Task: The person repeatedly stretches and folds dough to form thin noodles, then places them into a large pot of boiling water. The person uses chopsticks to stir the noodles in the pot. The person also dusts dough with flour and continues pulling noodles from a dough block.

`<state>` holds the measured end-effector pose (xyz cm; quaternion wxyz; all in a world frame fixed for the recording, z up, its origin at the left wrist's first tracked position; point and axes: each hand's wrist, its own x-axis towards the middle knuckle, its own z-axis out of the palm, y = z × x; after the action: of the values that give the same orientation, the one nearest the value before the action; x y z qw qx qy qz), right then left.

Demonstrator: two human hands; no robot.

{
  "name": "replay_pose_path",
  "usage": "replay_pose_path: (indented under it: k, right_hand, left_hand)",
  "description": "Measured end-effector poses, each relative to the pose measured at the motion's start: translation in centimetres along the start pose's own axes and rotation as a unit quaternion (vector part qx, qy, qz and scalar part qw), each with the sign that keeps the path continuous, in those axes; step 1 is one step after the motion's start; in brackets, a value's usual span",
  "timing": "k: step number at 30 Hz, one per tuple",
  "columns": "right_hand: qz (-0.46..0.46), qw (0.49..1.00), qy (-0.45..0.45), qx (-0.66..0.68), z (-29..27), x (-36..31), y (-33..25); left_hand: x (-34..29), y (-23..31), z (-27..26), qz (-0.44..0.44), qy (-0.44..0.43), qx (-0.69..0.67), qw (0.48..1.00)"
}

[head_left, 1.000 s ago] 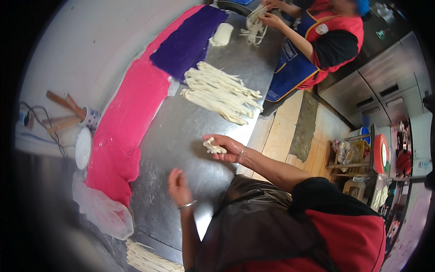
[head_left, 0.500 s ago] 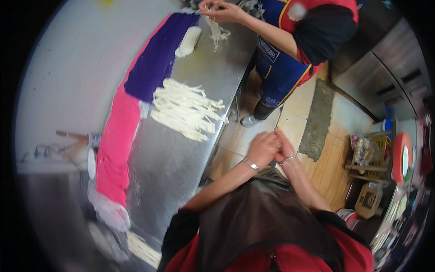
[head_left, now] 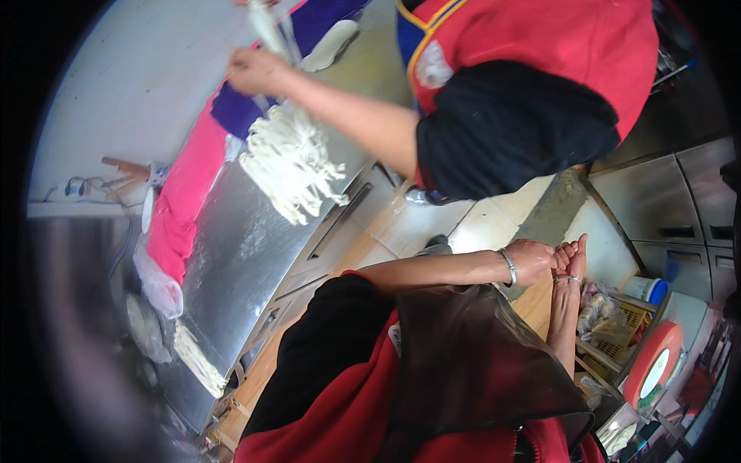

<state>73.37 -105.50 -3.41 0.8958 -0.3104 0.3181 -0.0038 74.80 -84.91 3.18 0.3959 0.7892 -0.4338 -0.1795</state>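
My left hand [head_left: 529, 261], with a silver bracelet at its wrist, reaches across to the right and is closed. It meets my right hand [head_left: 571, 258] over the floor, away from the worktable. The right hand's fingers are curled and its thumb points up; a thin band circles that wrist. Whether anything small lies between the touching fingers is hidden. To the left, a co-worker's hand [head_left: 258, 73] is raised above the table beside a blurred strand of pale dough [head_left: 266, 31]. Below that hand rests a pile of floury dough strips [head_left: 287, 162].
The steel worktable [head_left: 231, 231] runs along the wall, with pink cloth [head_left: 177, 208] and purple cloth [head_left: 320, 19] on it. A dough slab [head_left: 332, 46] and more strips [head_left: 197, 359] lie there. A shelf with a yellow basket [head_left: 625, 324] and steel cabinets [head_left: 656, 201] stand right.
My joined hands have swung to the right, toward the shelf, as my view turned. The co-worker has leaned in closer, an arm now stretched over the dough strips.
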Motion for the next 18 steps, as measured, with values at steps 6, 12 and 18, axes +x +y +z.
replay_pose_path:
  k: [6,12,18]
  right_hand:
    - [-0.064,0.994,0.069,-0.057,-0.2,0.6,-6.4]
    - [-0.097,0.995,-0.010,0.033,-2.8,4.2,-11.3]
    - [0.052,0.989,-0.110,0.078,-5.8,9.8,-19.2]
  left_hand:
    - [11.2,2.5,-0.7,0.070,0.058,-0.043,0.995]
    - [22.0,0.9,3.0,0.090,0.023,0.068,0.993]
    - [32.3,-1.8,5.2,0.053,0.027,0.111,0.992]
